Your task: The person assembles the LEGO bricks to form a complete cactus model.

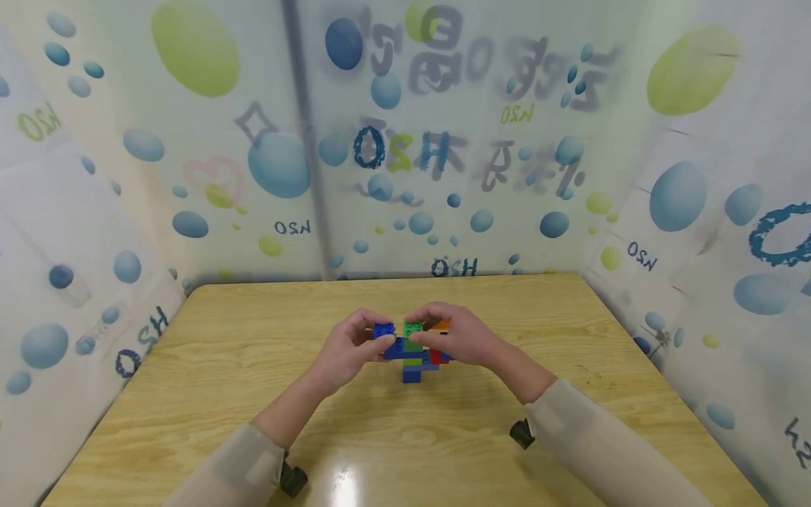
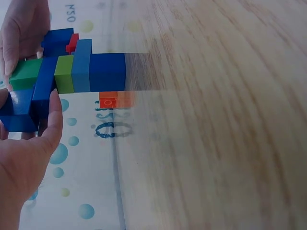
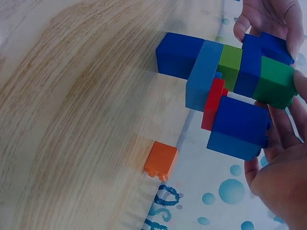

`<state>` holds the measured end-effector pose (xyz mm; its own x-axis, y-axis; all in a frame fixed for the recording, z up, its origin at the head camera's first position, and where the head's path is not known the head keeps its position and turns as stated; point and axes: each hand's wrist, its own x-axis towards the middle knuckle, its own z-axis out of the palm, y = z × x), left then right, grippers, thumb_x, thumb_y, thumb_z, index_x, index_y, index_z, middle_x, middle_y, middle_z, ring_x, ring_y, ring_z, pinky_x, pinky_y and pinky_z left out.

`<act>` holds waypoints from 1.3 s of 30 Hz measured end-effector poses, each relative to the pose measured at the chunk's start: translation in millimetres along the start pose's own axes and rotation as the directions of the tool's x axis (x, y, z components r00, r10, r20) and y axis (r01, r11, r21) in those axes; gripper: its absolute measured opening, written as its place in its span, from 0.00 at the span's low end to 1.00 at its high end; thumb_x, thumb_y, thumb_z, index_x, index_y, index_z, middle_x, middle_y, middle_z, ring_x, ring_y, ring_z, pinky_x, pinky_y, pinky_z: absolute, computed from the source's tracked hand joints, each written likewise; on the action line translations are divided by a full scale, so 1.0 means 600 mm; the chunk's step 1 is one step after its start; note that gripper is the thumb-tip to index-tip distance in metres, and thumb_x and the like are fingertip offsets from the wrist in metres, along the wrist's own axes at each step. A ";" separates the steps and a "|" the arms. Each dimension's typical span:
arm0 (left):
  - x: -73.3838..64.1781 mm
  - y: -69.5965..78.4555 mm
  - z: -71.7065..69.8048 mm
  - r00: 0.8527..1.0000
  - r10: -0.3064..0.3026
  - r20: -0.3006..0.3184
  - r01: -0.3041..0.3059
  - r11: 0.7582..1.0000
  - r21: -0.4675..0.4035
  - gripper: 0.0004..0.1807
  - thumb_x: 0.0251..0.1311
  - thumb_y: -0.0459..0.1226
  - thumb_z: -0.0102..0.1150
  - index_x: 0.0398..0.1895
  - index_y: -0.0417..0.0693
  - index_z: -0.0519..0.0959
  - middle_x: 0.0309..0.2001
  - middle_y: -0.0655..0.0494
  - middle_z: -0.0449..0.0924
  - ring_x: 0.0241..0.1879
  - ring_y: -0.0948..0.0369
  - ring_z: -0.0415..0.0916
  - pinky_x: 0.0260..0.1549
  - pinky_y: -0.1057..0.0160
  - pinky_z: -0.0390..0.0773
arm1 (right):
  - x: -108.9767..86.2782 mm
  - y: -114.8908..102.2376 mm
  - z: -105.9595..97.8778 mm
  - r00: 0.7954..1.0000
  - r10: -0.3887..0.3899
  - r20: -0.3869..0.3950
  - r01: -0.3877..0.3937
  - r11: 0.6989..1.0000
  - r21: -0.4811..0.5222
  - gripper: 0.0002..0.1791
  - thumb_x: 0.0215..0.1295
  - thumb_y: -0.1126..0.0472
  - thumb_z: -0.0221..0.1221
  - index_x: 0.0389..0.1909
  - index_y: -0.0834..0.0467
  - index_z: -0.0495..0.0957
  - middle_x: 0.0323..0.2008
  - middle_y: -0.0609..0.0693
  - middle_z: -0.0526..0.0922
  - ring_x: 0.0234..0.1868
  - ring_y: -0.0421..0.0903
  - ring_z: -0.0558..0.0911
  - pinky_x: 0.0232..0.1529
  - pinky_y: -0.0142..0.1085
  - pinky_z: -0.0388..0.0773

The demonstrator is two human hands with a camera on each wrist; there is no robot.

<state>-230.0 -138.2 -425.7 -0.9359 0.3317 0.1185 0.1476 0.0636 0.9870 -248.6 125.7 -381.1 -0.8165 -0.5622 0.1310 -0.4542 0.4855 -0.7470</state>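
Note:
A tower of building blocks stands on the table: a dark blue block (image 2: pixel 108 72) at the bottom, then a light blue one (image 3: pixel 201 76), a lime green one (image 3: pixel 230 67) and a long dark blue one (image 3: pixel 248 67). On top sits a green block (image 3: pixel 276 82), pinched by my right hand (image 1: pixel 459 334). My left hand (image 1: pixel 348 352) grips the blue block (image 2: pixel 19 110) at the tower's left end, thumb in front. A thin red block (image 3: pixel 214 104) and a larger blue block (image 3: pixel 237 127) stack on the light blue block's right side, below my right hand.
A loose orange block (image 3: pixel 161 159) lies on the wooden table (image 1: pixel 405 436) behind the tower. Patterned curtains (image 1: pixel 418 211) hang around the back and both sides. A black wrist device (image 1: pixel 522 434) hangs at the right sleeve, another (image 1: pixel 293 480) at the left.

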 end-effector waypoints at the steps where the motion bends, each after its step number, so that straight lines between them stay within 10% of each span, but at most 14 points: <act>1: 0.000 0.000 0.000 1.000 -0.001 0.001 0.001 1.000 0.002 0.19 0.78 0.38 0.67 0.65 0.41 0.77 0.58 0.43 0.82 0.50 0.54 0.84 0.48 0.56 0.93 | -0.001 0.002 -0.001 1.000 0.001 -0.003 -0.001 1.000 0.002 0.17 0.79 0.51 0.67 0.64 0.49 0.85 0.60 0.48 0.88 0.58 0.48 0.86 0.60 0.46 0.88; 24: -0.001 0.004 -0.001 0.999 -0.032 -0.002 0.032 0.999 0.000 0.20 0.77 0.38 0.68 0.66 0.42 0.78 0.63 0.37 0.81 0.53 0.53 0.84 0.50 0.55 0.93 | -0.053 0.105 -0.068 0.964 0.182 -0.195 -0.182 0.983 0.017 0.17 0.83 0.48 0.62 0.62 0.53 0.86 0.58 0.53 0.89 0.54 0.51 0.84 0.53 0.40 0.84; 39: -0.001 0.004 -0.001 0.999 -0.034 -0.001 0.034 0.999 -0.006 0.19 0.77 0.38 0.67 0.65 0.42 0.78 0.63 0.37 0.81 0.54 0.53 0.84 0.53 0.48 0.92 | -0.010 0.165 -0.053 0.953 0.248 -0.175 -0.259 0.965 -0.039 0.21 0.84 0.50 0.61 0.66 0.60 0.83 0.59 0.56 0.87 0.56 0.53 0.84 0.58 0.48 0.87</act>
<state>-229.2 -139.0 -423.4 -0.9406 0.3286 0.0854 0.1140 0.0688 0.9911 -299.8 198.3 -435.2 -0.9531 -0.2977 0.0538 -0.2410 0.6398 -0.7298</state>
